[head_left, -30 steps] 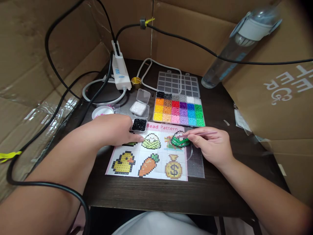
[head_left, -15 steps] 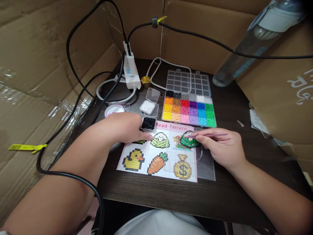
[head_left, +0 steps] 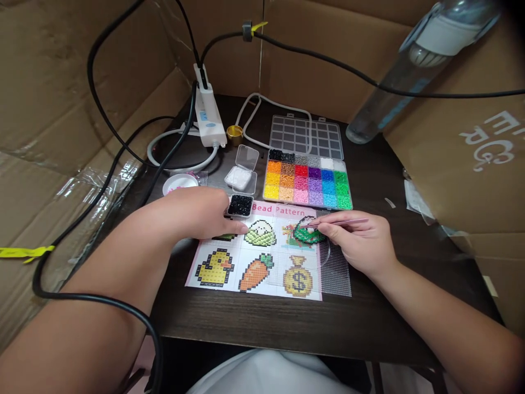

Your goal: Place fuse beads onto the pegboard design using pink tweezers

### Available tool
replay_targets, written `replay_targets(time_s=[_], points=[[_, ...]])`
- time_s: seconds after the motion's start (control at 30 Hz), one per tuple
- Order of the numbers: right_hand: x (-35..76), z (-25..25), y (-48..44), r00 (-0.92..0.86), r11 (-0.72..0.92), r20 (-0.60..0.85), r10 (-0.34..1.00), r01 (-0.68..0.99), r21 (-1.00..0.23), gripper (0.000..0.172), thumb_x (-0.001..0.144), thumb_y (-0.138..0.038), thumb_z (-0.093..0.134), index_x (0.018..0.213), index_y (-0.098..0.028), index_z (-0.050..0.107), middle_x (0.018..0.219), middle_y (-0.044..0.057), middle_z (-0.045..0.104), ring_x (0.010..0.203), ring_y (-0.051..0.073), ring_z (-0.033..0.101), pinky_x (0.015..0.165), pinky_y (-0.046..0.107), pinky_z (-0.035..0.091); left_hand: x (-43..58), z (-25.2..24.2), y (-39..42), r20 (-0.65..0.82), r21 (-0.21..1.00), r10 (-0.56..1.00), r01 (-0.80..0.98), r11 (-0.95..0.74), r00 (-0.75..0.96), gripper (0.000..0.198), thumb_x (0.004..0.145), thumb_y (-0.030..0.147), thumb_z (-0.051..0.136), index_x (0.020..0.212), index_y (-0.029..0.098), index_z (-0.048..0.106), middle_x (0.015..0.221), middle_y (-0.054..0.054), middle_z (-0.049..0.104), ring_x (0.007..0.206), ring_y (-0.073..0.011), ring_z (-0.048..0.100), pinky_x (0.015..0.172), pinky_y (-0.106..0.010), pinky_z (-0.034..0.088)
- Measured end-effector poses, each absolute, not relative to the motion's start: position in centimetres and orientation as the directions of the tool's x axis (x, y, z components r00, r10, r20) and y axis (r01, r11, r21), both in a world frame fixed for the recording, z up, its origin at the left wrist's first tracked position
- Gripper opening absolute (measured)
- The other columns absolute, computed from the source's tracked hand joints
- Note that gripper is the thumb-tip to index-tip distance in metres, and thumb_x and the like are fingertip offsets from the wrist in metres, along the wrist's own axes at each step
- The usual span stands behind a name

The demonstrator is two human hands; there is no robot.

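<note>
Pink tweezers [head_left: 344, 222] in right hand [head_left: 363, 243], pinched between thumb and fingers; long axis runs nearly level across the view, tip pointing left and a touch toward the wearer, back end pointing right past the knuckles. Tip is over or on the bead piece [head_left: 305, 236], contact can't be told; any bead in the tip too small to tell. Bead piece: black outline, green lower part, white upper part, longer side-to-side, sits at upper right of the pattern sheet [head_left: 236, 249] on the clear pegboard [head_left: 338, 273], which sticks out past the sheet's right edge. Left hand [head_left: 205, 213] lies over the sheet's upper left, one digit stretched out pointing right at the green-and-white printed figure, other fingers curled beside the black-bead box [head_left: 239, 215]; whether they grip it, can't tell. That box is open, full of black beads. Behind it, small clear box [head_left: 238, 179] with white beads, clear lid up at its back. White dish [head_left: 184, 180] behind left forearm, pink beads inside. Big compartment case [head_left: 307, 204] behind the sheet, lid [head_left: 305, 137] folded back flat; back row black, gray, white, nearer rows orange/yellow at left through reds, purples, blues to green at right. Gold cup [head_left: 235, 134] beside the power strip [head_left: 210, 123], contents can't tell.
</note>
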State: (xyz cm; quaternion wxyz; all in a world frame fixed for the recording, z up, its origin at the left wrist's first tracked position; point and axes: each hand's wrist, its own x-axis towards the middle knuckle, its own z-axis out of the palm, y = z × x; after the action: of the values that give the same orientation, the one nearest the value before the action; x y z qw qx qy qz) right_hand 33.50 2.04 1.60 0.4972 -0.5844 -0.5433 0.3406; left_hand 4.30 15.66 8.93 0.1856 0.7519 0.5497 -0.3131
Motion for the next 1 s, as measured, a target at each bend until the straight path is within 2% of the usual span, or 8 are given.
replay_targets(time_s=[0.17, 0.33, 0.6, 0.87, 1.0], points=[[33.62, 1.51, 2.07, 0.172, 0.077, 0.133, 0.976, 0.302, -0.95, 0.012, 0.092, -0.043, 0.11, 0.087, -0.035, 0.103, 0.094, 0.006, 0.099, 0.084, 0.031, 0.098, 0.079, 0.041, 0.085, 4.51, 9.18, 15.51, -0.671, -0.063, 0.715, 0.945, -0.322, 0.199, 0.071, 0.091, 0.099, 0.071, 0.095, 0.032, 0.093, 0.081, -0.016, 0.088, 0.083, -0.0396, 0.083, 0.082, -0.05, 0.059], [33.77, 1.41, 2.08, 0.161, 0.076, 0.132, 0.978, 0.314, -0.946, 0.012, 0.093, -0.043, 0.11, 0.088, -0.035, 0.103, 0.095, 0.007, 0.1, 0.085, 0.031, 0.099, 0.079, 0.04, 0.085, 4.68, 9.28, 15.47, -0.682, -0.079, 0.709, 0.946, -0.313, 0.178, 0.07, 0.092, 0.099, 0.071, 0.095, 0.033, 0.094, 0.083, -0.017, 0.088, 0.089, -0.0418, 0.085, 0.085, -0.051, 0.06], [33.66, 1.5, 2.15, 0.157, 0.073, 0.127, 0.979, 0.31, -0.948, 0.004, 0.092, -0.035, 0.107, 0.089, -0.035, 0.104, 0.094, 0.006, 0.099, 0.084, 0.031, 0.099, 0.078, 0.039, 0.085, 4.72, 9.13, 15.5, -0.664, -0.065, 0.727, 0.954, -0.291, 0.176, 0.064, 0.091, 0.093, 0.079, 0.079, 0.03, 0.085, 0.082, -0.017, 0.086, 0.084, -0.0414, 0.083, 0.084, -0.051, 0.056], [33.7, 1.48, 2.16, 0.151, 0.08, 0.133, 0.98, 0.313, -0.946, 0.004, 0.091, -0.034, 0.107, 0.089, -0.035, 0.104, 0.094, 0.006, 0.099, 0.084, 0.031, 0.099, 0.077, 0.038, 0.084, 4.93, 9.24, 15.44, -0.677, -0.074, 0.716, 0.951, -0.299, 0.173, 0.065, 0.092, 0.094, 0.075, 0.087, 0.031, 0.089, 0.087, -0.018, 0.089, 0.09, -0.0426, 0.085, 0.086, -0.051, 0.058], [33.75, 1.48, 2.15, 0.144, 0.095, 0.145, 0.979, 0.308, -0.947, 0.007, 0.093, -0.037, 0.109, 0.089, -0.034, 0.104, 0.094, 0.007, 0.099, 0.084, 0.031, 0.099, 0.078, 0.038, 0.084, 4.94, 9.21, 15.45, -0.666, -0.061, 0.726, 0.957, -0.283, 0.172, 0.067, 0.087, 0.097, 0.078, 0.087, 0.031, 0.09, 0.086, -0.018, 0.088, 0.089, -0.0433, 0.085, 0.085, -0.052, 0.058]])
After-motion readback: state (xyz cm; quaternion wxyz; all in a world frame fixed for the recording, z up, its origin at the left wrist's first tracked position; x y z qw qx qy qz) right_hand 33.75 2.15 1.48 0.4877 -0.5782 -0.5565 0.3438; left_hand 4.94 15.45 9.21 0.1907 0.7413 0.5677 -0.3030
